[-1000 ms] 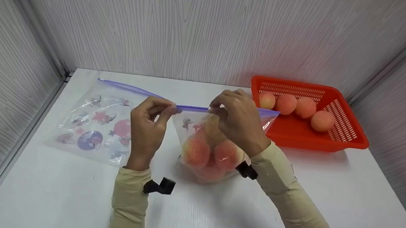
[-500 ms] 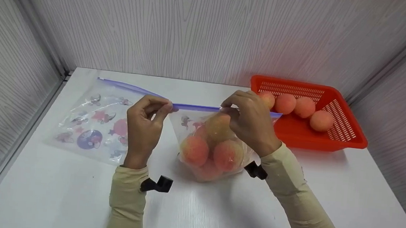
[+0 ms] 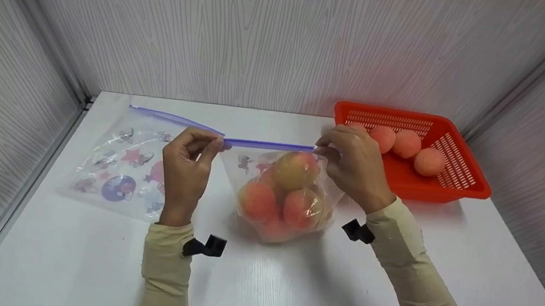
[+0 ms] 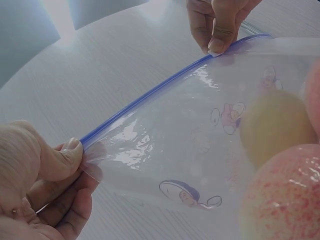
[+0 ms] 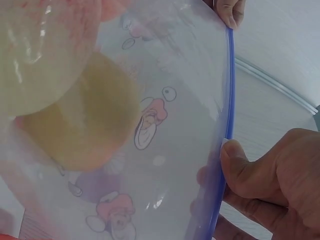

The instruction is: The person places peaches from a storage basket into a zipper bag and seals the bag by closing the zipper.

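Note:
A clear zipper bag with a purple zip strip stands in the middle of the table, holding several peaches. My left hand pinches the top left corner of this bag between thumb and fingers. Further right along the strip, my right hand pinches the small white slider, its thumb on the near side and fingers behind the plastic. Between the two hands the strip is stretched straight. In the head view the right hand covers the bag's top right corner.
A second printed zipper bag lies flat on the white table at the left, partly behind the left hand. At the back right stands a red basket with several loose peaches. Wood-grain panels enclose the table.
The right hand has slid rightward along the zip strip with the slider, nearing the bag's right end. The left hand, still pinching the corner, has shifted slightly left.

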A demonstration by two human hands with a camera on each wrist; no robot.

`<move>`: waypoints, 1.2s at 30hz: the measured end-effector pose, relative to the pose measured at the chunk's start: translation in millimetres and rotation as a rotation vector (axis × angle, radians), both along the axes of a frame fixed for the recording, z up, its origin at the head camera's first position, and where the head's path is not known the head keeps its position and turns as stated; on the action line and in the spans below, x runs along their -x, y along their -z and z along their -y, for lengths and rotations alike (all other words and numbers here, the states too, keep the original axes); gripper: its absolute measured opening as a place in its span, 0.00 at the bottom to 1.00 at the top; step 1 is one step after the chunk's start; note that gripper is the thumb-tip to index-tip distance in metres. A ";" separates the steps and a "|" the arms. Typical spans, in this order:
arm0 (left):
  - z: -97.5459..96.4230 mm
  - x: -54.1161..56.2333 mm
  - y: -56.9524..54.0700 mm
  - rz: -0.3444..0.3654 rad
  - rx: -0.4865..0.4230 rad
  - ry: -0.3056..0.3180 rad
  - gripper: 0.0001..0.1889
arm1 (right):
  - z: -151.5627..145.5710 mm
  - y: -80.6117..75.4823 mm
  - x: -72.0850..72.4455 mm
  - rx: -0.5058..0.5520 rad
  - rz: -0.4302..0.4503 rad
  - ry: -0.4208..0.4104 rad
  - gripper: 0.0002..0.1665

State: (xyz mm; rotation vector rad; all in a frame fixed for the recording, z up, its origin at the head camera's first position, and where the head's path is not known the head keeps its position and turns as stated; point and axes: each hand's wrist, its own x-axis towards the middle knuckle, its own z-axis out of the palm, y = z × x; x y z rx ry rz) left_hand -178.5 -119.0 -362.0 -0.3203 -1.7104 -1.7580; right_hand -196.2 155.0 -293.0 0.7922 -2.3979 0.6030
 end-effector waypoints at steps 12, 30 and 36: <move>2.9 0.9 1.2 0.001 -0.012 -0.007 0.03 | -16.8 0.5 -0.6 0.024 0.030 0.032 0.07; 4.1 2.8 2.9 0.035 -0.028 -0.031 0.03 | -44.7 -0.8 -4.6 0.057 0.089 0.134 0.04; 7.4 1.3 2.0 0.051 -0.045 -0.044 0.04 | -56.0 -0.2 -6.6 0.082 0.110 0.141 0.05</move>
